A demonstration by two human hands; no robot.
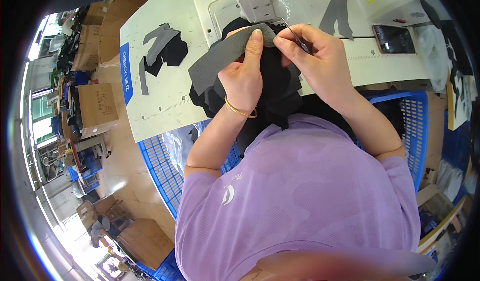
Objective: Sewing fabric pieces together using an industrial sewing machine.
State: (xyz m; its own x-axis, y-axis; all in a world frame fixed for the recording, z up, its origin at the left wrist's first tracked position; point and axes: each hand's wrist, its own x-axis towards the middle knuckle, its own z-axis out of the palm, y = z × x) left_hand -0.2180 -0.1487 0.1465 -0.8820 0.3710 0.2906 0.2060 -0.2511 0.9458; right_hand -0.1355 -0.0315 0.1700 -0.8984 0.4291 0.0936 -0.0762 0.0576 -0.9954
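My left hand (244, 78) is closed on a grey foam-like fabric strip (215, 65), its thumb pressed on top and the other fingers mostly hidden beneath. At the strip's right end, my right hand (317, 58) pinches with thumb and forefinger. A slim pointed metal tool, like tweezers (291, 30), is held in that same hand. Black fabric (274, 83) bunches under and between both hands, over the table's near edge. Just beyond the strip stands the head of a sewing machine (256, 3); its needle area is partly hidden.
Grey and black cut pieces (165, 48) lie on the white table (160, 88) at left. A folded grey piece (337, 16) and a phone (394, 39) are at right. Blue plastic baskets (414, 126) flank my body below the table. Cardboard boxes (97, 106) stand on the left floor.
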